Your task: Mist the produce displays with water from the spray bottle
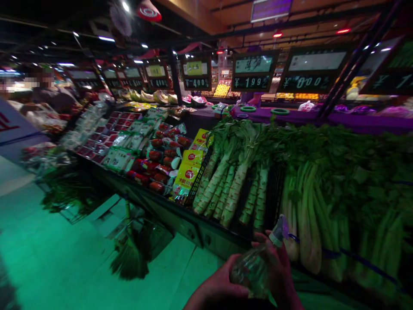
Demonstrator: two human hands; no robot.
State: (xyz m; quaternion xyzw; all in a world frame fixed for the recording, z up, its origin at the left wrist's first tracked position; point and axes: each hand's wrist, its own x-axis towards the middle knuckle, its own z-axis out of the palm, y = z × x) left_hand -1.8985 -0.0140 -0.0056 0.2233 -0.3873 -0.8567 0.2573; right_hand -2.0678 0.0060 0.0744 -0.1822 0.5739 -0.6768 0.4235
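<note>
A clear plastic bottle [253, 270] with a pale cap pointing up and to the right is held between both my hands at the bottom of the view. My left hand [217, 287] cups its lower left side. My right hand [283, 269] wraps around its right side, fingers closed on it. The bottle is just in front of the display edge, below the celtuce stalks [226, 183] and bundled celery [309, 211].
A long dark produce stand [180, 217] runs from left to right with yellow packets [189, 172], trays of red produce [161, 161] and wrapped packs. Price signs [251, 71] hang behind. A person [53, 97] stands far left. Leafy bunches [132, 256] lie on the green-lit floor.
</note>
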